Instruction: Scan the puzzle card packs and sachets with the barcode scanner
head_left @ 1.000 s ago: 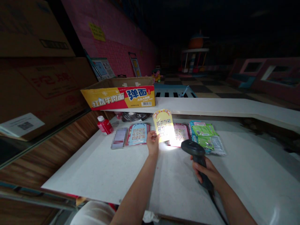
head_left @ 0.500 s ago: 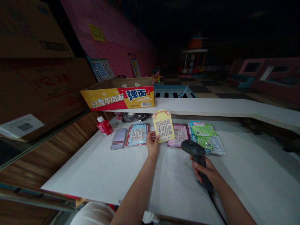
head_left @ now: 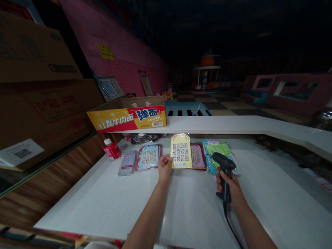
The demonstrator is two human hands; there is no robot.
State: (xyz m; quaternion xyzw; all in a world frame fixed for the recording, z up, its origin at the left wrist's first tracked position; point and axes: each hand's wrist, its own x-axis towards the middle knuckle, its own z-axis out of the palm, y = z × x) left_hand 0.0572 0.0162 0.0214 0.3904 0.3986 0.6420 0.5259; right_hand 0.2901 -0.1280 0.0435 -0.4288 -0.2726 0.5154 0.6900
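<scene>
The left hand [head_left: 164, 167] holds a yellow card pack [head_left: 181, 151] by its lower left corner; the grip is closed on this corner with thumb and fingers. The pack stands almost upright above the white bench [head_left: 181, 207], with its printed grid of small pictures turned toward the camera. It is in the middle of the bench's far part, in front of a pink card pack [head_left: 197, 156] that lies flat just behind it. To the left of the hand lies a blue card pack [head_left: 148, 157], also flat, and beside that one a small blurred stack [head_left: 127, 162].

The right hand [head_left: 231, 188] is wrapped around the handle of a black barcode scanner [head_left: 223, 166], so this grip is closed too. The scanner's head points to the left and away from the person, toward the yellow pack, but the two are apart. A dark cable [head_left: 232, 231] goes down from the handle along the forearm. Just behind the scanner lie green and teal packets [head_left: 216, 147] in a small pile.

At the far left corner of the bench stands a red bottle [head_left: 111, 149] with a white cap. On the raised shelf behind it sits an open noodle carton [head_left: 129, 116], yellow and red.
</scene>
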